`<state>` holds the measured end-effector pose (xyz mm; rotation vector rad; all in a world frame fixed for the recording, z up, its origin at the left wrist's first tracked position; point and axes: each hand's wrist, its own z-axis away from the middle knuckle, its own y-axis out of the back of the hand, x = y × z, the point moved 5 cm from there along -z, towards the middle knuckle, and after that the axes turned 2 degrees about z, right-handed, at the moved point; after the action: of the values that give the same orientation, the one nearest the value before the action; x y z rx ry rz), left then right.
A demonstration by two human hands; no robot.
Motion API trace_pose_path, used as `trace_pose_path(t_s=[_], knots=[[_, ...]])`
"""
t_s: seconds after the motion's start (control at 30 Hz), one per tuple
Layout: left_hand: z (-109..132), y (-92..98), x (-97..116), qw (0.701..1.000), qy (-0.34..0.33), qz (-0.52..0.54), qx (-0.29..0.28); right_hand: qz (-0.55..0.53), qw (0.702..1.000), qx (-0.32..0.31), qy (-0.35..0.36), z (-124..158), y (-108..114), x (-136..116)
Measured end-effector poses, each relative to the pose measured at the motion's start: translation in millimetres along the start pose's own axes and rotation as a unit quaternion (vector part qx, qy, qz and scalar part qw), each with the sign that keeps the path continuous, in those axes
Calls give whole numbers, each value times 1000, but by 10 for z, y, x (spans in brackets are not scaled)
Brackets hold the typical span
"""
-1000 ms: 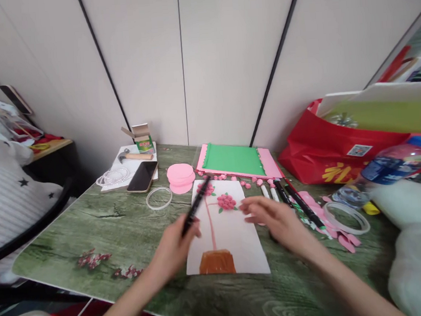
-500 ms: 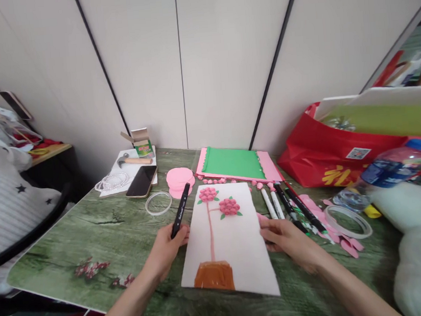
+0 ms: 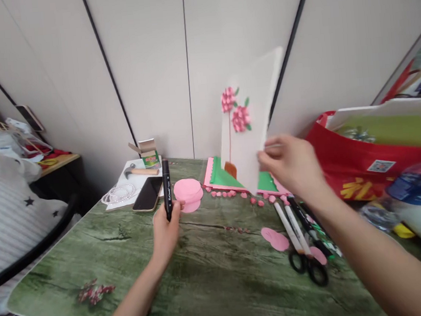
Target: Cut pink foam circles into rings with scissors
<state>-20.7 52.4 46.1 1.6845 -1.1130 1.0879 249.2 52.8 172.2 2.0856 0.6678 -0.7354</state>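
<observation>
Over on the left, the phone (image 3: 148,194) lies flat on the worktop (image 3: 213,275), and just beside it here's the left hand (image 3: 166,233), fingers closed round the lower part of a black marker (image 3: 167,186) standing near upright. That one should be light and rigid, smooth enough to twist a little, best held round the barrel as it is. Pink discs (image 3: 187,194) lie right behind that hand. Now the middle: the card (image 3: 256,149), up on its edge in front of the green sheet (image 3: 221,178); whether its bottom touches, I can't tell. It looks light and fairly stiff, though it could bend under a hard pinch. The raised pink flowers (image 3: 241,118) look like the fragile bit, so a plain edge is the place to hold. And there's the right hand (image 3: 295,165), fingers gripping exactly that, the right-hand edge, well clear of the blooms!
</observation>
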Motion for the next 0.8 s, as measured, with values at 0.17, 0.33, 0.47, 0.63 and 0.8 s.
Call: trace_pose_path(t_s=[0.17, 0.33, 0.47, 0.63, 0.8], knots=[[-98, 45, -121, 997, -25, -66, 42, 145, 985, 14, 88, -432, -1084, -405], [-42, 66, -184, 995, -20, -88, 35, 207, 973, -64, 77, -440, -1997, -476], [-19, 104, -200, 995, -4, -84, 52, 211, 965, -115, 102, -303, -2516, -544], [-9, 134, -194, 995, -5, -78, 64, 207, 955, -161, 140, -148, -2951, -663], [3, 130, -176, 995, -12, -78, 60, 174, 939, -231, 186, -66, -3200, -744]])
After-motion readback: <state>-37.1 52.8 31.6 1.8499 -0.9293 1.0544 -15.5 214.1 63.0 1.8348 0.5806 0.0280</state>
